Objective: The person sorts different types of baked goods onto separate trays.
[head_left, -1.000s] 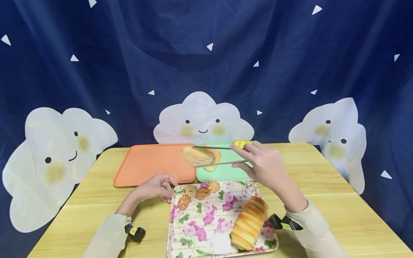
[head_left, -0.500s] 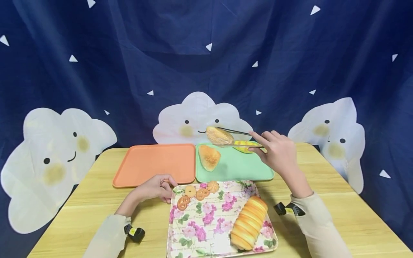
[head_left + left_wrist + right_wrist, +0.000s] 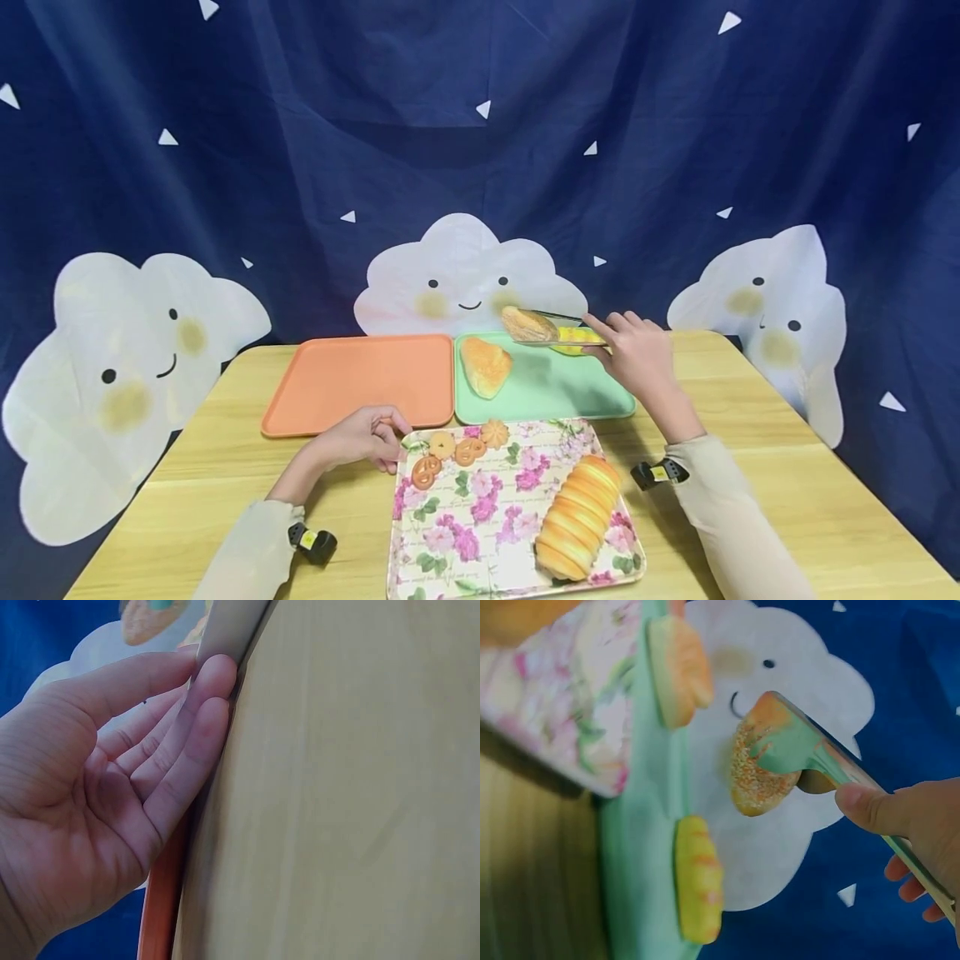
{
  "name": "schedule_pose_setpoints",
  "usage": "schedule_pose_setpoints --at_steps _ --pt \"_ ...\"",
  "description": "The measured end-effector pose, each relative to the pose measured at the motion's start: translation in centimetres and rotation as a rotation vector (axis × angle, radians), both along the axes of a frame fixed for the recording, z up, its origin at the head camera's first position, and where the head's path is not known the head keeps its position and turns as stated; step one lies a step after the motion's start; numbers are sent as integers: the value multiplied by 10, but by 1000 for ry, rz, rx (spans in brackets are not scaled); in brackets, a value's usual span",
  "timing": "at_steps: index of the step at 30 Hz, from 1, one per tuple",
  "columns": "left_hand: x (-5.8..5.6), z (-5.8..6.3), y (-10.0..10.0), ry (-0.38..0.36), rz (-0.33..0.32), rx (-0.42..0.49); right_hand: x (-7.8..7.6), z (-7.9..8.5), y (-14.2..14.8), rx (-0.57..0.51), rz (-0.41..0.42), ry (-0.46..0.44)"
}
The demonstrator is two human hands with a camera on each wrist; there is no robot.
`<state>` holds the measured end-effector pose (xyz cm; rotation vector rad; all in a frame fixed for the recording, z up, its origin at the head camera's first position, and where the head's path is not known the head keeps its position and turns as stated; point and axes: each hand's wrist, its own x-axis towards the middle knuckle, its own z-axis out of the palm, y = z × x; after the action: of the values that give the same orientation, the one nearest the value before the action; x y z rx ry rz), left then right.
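Note:
My right hand [image 3: 637, 354] holds metal tongs [image 3: 837, 760], pinched around a sesame-topped bread piece [image 3: 759, 780]. The bread is raised over the back of the green tray [image 3: 555, 396]. Under it and to its right lies a yellow striped bun [image 3: 573, 340], partly covered by the tongs in the head view. A triangular bread piece [image 3: 486, 367] sits at that tray's left end. My left hand [image 3: 367, 437] grips the back left corner of the floral tray [image 3: 450, 537], thumb and fingers at its rim. Several cookies [image 3: 470, 452] and a long ridged bread roll [image 3: 579, 517] lie on this tray.
An orange tray [image 3: 367, 379] adjoins the green tray on the left. All the trays stand on a wooden table [image 3: 765, 433]. Behind the table hangs a dark blue curtain [image 3: 480, 167] printed with clouds and triangles.
My right hand has carried the sesame bread in the tongs rightward, from the border of the orange and green trays to the green tray's back, dipping slightly lately. My left hand stays put.

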<state>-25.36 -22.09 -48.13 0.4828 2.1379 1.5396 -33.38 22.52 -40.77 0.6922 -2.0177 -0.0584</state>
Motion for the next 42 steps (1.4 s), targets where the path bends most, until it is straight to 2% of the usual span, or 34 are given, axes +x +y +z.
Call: schedule_pose_setpoints --at_steps 7,15,22,36,42 --pt "0 0 0 11 6 -6 -10 -16 2 2 18 12" --pt "1 1 0 12 7 -11 -15 -26 -1 35 -8 -39" --pt "1 0 0 10 5 -10 -17 -30 -4 63 -12 -80" --pt "1 0 -1 7 -1 -2 -17 -37 -7 72 -64 -71" --pt "1 1 -1 9 -1 -2 -17 -38 -8 55 -62 -54"
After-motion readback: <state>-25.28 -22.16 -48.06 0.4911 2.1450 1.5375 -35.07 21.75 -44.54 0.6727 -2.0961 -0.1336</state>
